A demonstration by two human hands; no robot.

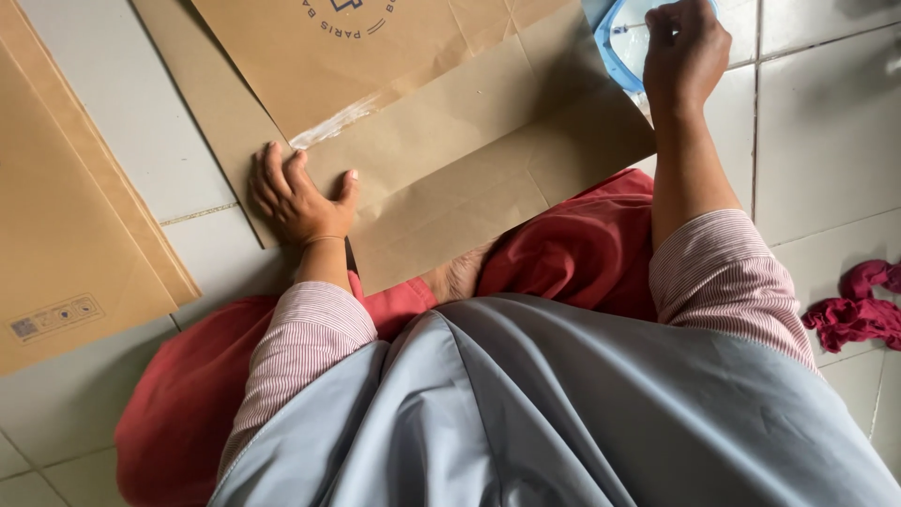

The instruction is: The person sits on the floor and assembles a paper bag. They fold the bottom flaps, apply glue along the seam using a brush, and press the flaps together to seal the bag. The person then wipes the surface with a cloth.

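The person is sitting on a white tiled floor (826, 141), and a flattened brown paper bag (450, 160) is lying across the tiles directly in front of the knees. The left hand (298, 197) is resting palm down on the bag's near left corner, fingers spread and slightly fanned, thumb extended along the lower panel, pressing the paper against the floor. The right hand (687, 49) is reaching to the far right, just beyond the bag's right edge, with fingertips pinched together over a light blue plastic container (619, 42); what, if anything, is being held between those fingertips cannot be determined.

A pale smeared streak (333, 122) is showing along the fold where the upper layer meets the lower panel. A stack of further brown paper sheets (75, 235) is lying to the left, apart from the bag. A dark red cloth (859, 305) is lying crumpled on the tiles at the right.

Handling assessment: the bag is judged light, thin and moderately stiff along its creases, prone to sliding on smooth tile and to tearing or denting if gripped hard. The best hold appears to be flat palm pressure on a panel, or a pinch at a folded edge.
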